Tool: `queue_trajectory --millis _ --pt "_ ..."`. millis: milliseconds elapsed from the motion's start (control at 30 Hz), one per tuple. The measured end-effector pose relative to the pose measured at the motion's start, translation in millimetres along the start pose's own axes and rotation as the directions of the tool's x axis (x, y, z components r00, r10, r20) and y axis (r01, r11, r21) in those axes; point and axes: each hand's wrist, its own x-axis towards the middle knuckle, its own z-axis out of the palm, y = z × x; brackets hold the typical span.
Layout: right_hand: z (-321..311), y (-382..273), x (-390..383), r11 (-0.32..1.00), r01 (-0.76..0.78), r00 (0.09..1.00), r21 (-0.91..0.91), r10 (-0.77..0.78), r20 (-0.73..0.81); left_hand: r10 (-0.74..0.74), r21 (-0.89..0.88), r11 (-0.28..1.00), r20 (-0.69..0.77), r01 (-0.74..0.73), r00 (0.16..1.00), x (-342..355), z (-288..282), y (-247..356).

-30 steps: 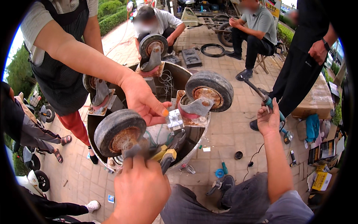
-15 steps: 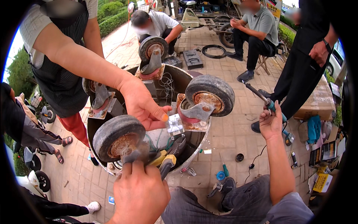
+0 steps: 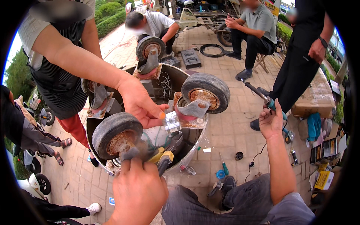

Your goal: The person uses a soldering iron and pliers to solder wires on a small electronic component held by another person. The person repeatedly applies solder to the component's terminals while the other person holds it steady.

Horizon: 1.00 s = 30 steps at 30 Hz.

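My left hand is closed at the near caster on a blurred grey item I cannot make out. Yellow-handled tools show just beyond its fingers; whether it touches them is unclear. My right hand grips a soldering iron with a teal handle, its tip pointing up and left. Another person's hand holds or touches a small silver metal piece above a large round drum, which has rusty casters on its rim and wires inside.
People stand around at left and right; one crouches behind the drum, another sits on a stool. On the paving lie a grey tool case, a coiled black hose, a screwdriver and a cord. Cardboard boxes line the right.
The drum and hands sit slightly further left and higher in the picture. The seated person's hands have shifted, now showing a dark object. Both my grips look unchanged.
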Motion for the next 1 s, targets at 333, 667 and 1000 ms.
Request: queue_trajectory --millis 333,667,1000 --pt "8 -2 -12 0.999 -0.010 0.999 0.033 0.008 0.035 0.082 0.069 0.995 -0.049 -0.078 0.995 -1 3 -3" --pt "10 0 -14 0.999 -0.019 0.999 0.040 0.017 0.050 0.028 0.024 0.999 -0.010 -0.028 1.000 -2 -1 3" --pt "11 0 -16 0.999 -0.018 0.998 0.045 0.015 0.055 0.004 0.024 1.000 0.031 -0.005 1.000 -1 -3 3"
